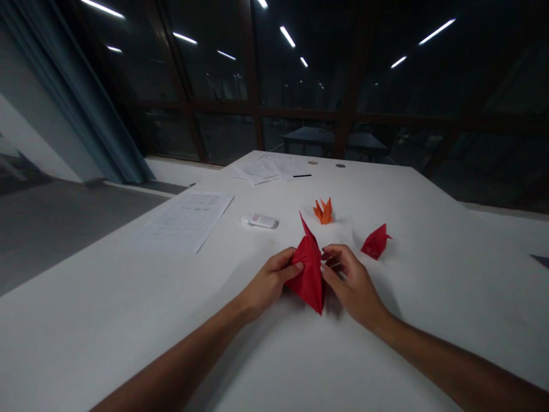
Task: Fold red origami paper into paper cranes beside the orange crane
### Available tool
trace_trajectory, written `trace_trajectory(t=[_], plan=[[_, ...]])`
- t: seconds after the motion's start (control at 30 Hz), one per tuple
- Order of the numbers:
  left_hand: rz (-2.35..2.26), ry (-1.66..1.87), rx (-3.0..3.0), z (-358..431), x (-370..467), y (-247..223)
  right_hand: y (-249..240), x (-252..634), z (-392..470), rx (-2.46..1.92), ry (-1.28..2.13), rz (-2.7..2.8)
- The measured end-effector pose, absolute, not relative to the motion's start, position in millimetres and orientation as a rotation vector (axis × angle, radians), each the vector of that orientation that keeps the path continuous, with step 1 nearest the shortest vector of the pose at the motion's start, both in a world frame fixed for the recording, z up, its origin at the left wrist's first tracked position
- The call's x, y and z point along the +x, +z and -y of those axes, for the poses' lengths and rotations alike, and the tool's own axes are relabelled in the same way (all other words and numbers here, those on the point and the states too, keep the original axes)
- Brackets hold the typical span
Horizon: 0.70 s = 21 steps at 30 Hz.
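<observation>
My left hand (pixel 274 276) grips a piece of red folded origami paper (pixel 307 272), its thumb flat on the near face and the other fingers behind. The paper is tilted, with one thin point rising at the top and another pointing down toward the table. My right hand (pixel 348 280) is at the paper's right edge, thumb and forefinger curled in a pinch there; their exact contact is too small to make out. Beyond the hands stands a small orange origami piece (pixel 324 211) with several upright points. Right of it sits a smaller red origami piece (pixel 376 242).
The white table (pixel 257 366) stretches toward dark windows. A white tube-like item with printing (pixel 259 221) lies left of the origami. Printed sheets (pixel 191 220) lie at the left, with more papers (pixel 266 170) and a black pen (pixel 302 175) farther back. A blue curtain (pixel 86 97) hangs left.
</observation>
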<state>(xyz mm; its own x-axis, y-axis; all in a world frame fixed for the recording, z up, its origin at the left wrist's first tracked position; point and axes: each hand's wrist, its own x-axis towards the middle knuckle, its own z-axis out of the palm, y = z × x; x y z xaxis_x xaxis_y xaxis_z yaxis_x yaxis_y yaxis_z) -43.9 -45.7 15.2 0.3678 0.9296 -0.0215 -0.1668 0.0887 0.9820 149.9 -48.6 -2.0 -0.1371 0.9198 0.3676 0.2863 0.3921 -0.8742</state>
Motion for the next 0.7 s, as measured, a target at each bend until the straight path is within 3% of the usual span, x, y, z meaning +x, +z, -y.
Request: trace_trajectory(t=[0.33,0.7], plan=[[-1.108,1.135,1.851,55,-39,2,-3,148,52,-1.079,0.840,1.603],[-1.193,1.208,1.529,61,-29,17,-4,146,68,-1.017,0.334,1.963]])
